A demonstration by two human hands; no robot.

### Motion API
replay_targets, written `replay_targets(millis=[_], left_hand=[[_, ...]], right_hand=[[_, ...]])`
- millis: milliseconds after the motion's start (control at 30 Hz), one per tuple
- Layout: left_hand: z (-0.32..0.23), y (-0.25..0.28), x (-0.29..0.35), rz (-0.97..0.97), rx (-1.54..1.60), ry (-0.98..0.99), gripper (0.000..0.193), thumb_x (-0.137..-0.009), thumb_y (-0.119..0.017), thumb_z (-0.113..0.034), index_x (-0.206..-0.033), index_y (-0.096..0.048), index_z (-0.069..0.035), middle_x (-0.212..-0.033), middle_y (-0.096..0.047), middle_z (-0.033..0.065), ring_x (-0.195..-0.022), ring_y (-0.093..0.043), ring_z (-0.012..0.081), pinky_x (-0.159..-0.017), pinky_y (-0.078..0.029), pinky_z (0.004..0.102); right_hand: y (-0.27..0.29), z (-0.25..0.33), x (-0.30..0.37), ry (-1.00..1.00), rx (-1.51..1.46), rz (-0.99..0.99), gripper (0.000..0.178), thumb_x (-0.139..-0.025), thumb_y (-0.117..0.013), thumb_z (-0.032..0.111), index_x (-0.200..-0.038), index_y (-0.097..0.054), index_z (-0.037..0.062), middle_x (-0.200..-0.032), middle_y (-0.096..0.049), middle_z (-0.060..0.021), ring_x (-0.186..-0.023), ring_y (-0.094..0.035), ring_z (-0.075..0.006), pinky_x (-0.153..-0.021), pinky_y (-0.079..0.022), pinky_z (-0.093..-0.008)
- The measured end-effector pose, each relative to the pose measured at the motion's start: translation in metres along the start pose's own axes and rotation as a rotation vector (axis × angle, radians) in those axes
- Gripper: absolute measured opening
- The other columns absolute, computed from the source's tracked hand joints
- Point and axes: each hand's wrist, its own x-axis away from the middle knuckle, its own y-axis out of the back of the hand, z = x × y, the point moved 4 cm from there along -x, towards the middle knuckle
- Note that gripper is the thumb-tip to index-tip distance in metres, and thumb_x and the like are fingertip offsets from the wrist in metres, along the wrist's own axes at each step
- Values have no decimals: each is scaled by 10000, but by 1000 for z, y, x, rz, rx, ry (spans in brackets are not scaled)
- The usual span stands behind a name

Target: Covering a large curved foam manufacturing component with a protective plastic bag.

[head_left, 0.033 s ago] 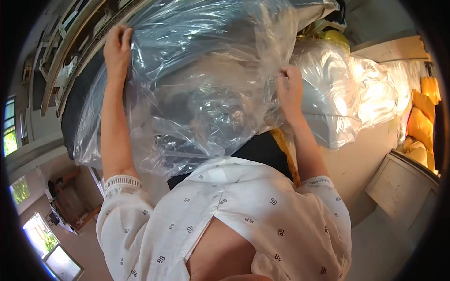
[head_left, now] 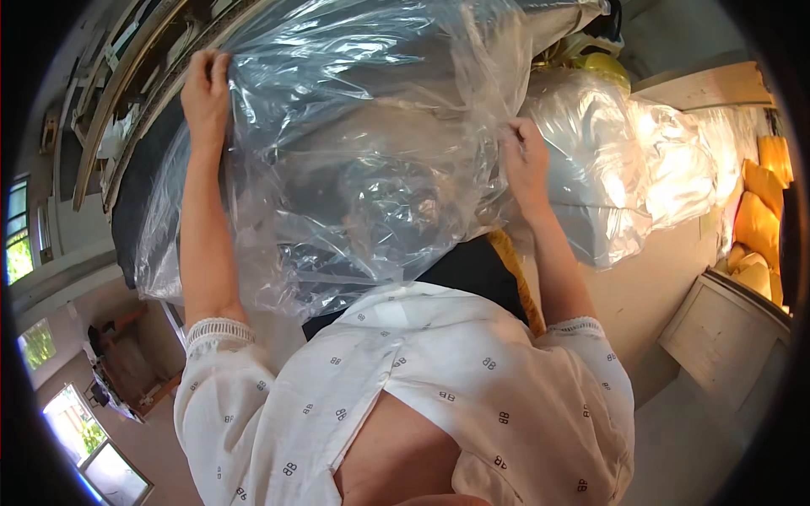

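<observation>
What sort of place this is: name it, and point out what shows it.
Probably an indoor workshop or storeroom; which trade, I can't tell. The large clear plastic sheet, the plastic-wrapped bulk to its right and the long wooden strips at upper left suggest it.

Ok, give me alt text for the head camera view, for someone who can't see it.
A bare left hand and right hand grip wrinkled clear plastic spread out ahead, the left hand farther forward. A white patterned shirt fills the lower middle; plastic-covered bundles lie to the right.
</observation>
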Motion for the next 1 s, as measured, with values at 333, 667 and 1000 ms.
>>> replay_targets(millis=[333, 667, 1000], left_hand=[[88, 59, 38, -71, -162, 240, 252, -875, -568, -280, -963, -588, -45, -723, -595, 119, -627, -567, 199, -617, -447, 299], [134, 133, 118, -67, -206, 464, 197, -901, -536, -216, -953, -535, -27, -778, -570, 118, -677, -531, 180, -658, -439, 285], [123, 149, 133, -171, -225, 448, 155, -906, -530, -193, -946, -532, -44, -776, -540, 106, -686, -518, 188, -662, -434, 270]], right_hand=[[61, 28, -89, -340, -526, 254, 290, -932, -437, 363, -804, -557, 132, -660, -433, 90, -554, -313, 4, -478, -222, -165], [29, 102, -178, -359, -415, 587, 312, -832, -558, 420, -891, -544, 113, -717, -437, 46, -613, -320, -41, -551, -276, -185], [-70, 109, -260, 336, 233, 247, 290, -805, -588, 340, -850, -622, 56, -626, -578, -44, -585, -537, -177, -565, -419, -308]])
